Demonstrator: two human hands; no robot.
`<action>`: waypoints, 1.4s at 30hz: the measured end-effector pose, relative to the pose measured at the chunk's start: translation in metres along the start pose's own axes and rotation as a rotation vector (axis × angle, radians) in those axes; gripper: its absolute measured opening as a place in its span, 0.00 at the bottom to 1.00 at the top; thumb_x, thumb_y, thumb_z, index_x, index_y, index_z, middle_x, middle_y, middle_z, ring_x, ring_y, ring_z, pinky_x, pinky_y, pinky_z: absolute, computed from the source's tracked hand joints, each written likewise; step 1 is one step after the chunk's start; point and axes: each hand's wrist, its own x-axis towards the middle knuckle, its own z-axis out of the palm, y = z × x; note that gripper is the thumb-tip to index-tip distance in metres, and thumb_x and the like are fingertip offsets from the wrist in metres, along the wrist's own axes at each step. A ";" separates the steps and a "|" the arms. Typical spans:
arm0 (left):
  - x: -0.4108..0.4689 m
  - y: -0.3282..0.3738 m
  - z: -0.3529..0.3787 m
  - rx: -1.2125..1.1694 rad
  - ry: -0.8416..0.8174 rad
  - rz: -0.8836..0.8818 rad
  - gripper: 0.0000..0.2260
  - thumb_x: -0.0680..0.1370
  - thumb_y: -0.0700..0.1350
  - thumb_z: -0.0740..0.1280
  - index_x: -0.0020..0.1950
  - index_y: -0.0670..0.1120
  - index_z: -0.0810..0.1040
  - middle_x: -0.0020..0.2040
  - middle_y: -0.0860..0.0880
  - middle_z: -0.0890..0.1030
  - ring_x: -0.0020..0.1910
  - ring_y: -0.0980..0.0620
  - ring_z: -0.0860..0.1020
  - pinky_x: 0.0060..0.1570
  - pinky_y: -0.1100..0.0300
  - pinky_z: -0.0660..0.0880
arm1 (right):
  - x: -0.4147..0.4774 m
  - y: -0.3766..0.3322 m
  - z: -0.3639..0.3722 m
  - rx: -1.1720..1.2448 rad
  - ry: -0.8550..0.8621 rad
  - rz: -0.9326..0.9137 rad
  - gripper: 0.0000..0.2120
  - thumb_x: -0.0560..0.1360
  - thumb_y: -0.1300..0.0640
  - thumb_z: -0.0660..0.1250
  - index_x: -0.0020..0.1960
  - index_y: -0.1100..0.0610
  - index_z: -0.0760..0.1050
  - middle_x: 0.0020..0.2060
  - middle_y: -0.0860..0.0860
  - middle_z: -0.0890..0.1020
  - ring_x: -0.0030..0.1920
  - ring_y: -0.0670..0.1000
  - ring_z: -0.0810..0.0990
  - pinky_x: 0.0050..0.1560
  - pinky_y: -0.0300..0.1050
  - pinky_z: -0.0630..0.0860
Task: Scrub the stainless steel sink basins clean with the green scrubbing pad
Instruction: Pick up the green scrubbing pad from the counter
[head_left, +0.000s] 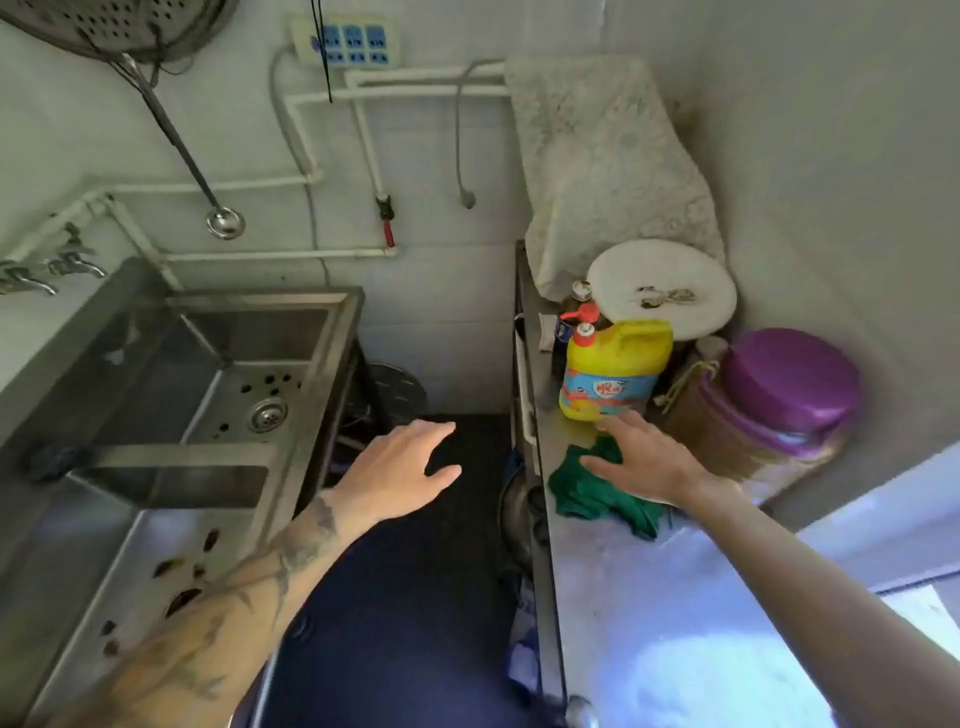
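The stainless steel sink (311, 374) stands at the left with two basins. The far basin has a round drain (267, 414) and dark specks; the near basin (130, 587) holds brown scraps. A crumpled green scrubbing pad (587, 496) lies on the steel counter (649, 623) at the right. My right hand (644, 460) hovers over the pad with fingers spread, its palm covering the pad's right part. My left hand (400, 467) floats open above the dark floor between sink and counter, holding nothing.
A yellow detergent bottle (615, 371) with a red pump stands just beyond the pad. A purple-lidded jar (769, 400), a white round board (662, 288) and a cloth-covered object (608, 166) crowd the counter's far end. Taps (57, 267) stick out at the left. A ladle (224, 222) hangs on the wall.
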 end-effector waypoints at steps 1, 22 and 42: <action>0.007 0.001 0.010 -0.022 -0.044 -0.013 0.30 0.85 0.61 0.64 0.85 0.56 0.61 0.82 0.55 0.67 0.79 0.51 0.69 0.75 0.51 0.67 | 0.008 0.005 0.011 0.013 -0.017 0.032 0.34 0.80 0.34 0.64 0.77 0.53 0.65 0.73 0.55 0.69 0.72 0.59 0.72 0.69 0.56 0.73; 0.017 -0.023 0.103 -0.188 -0.244 -0.159 0.30 0.85 0.58 0.64 0.85 0.56 0.60 0.82 0.52 0.68 0.78 0.47 0.69 0.74 0.48 0.70 | 0.050 -0.009 0.092 0.118 0.069 0.256 0.25 0.78 0.46 0.71 0.72 0.52 0.74 0.64 0.57 0.75 0.58 0.65 0.80 0.55 0.56 0.80; -0.304 -0.224 0.041 -0.329 0.228 -0.819 0.28 0.86 0.55 0.62 0.85 0.50 0.62 0.82 0.48 0.67 0.80 0.45 0.67 0.78 0.48 0.66 | 0.005 -0.422 0.155 0.079 -0.127 -0.574 0.21 0.79 0.48 0.71 0.70 0.53 0.76 0.63 0.54 0.74 0.59 0.59 0.80 0.62 0.60 0.79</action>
